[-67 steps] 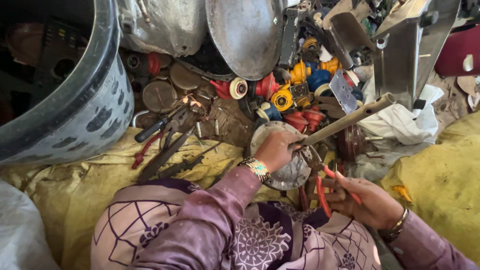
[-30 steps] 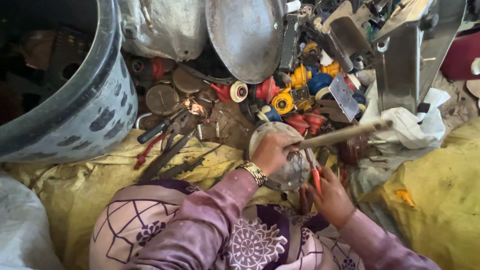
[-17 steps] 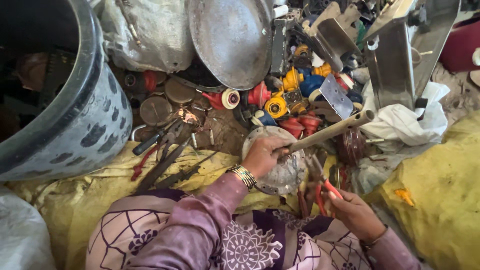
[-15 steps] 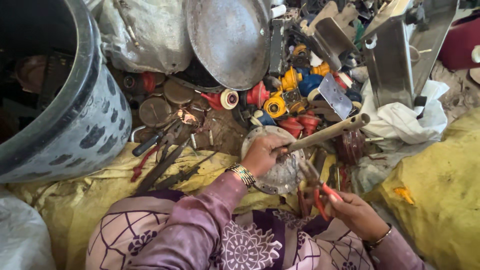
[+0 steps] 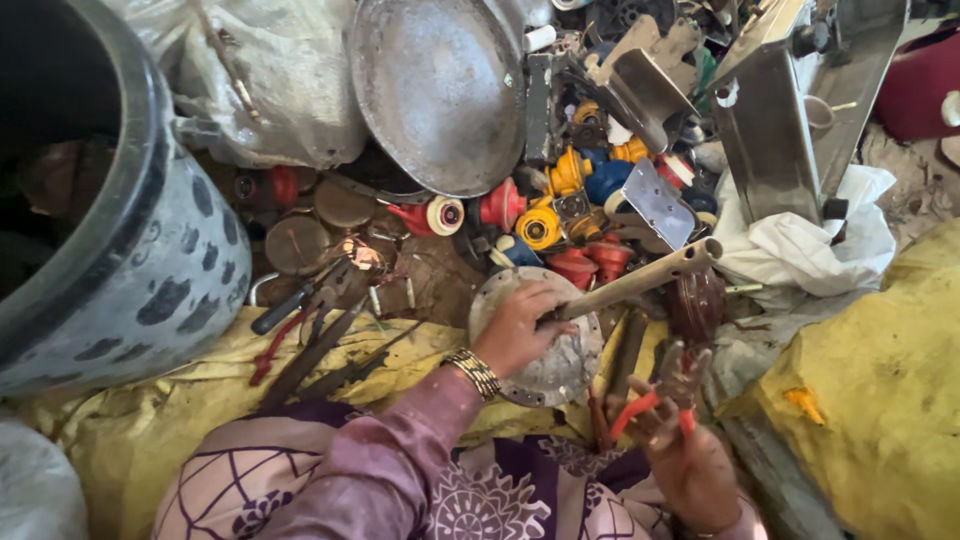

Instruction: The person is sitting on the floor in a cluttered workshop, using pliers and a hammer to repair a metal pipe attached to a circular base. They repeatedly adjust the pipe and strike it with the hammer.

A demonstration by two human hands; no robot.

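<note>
My left hand (image 5: 518, 326) grips the lower end of a pale wooden handle (image 5: 640, 281) that slants up to the right, and rests on a round grey metal disc (image 5: 556, 360) lying on the ground. My right hand (image 5: 685, 455) holds red-handled pliers (image 5: 662, 395), jaws pointing up beside a dark brown round part (image 5: 697, 305). A gold bracelet (image 5: 473, 372) circles my left wrist. The sleeves are purple with a white pattern.
A large grey tub (image 5: 110, 240) stands at left. A big metal pan (image 5: 440, 90) lies at the top, with red, yellow and blue plastic parts (image 5: 560, 215) below it. Loose tools (image 5: 310, 330) lie on yellow sacking (image 5: 880, 400). Steel sheet pieces (image 5: 790, 130) and white cloth (image 5: 810, 250) are at right.
My right hand has brought the pliers in from the lower right toward the disc. My left hand keeps its grip on the wooden handle on the disc.
</note>
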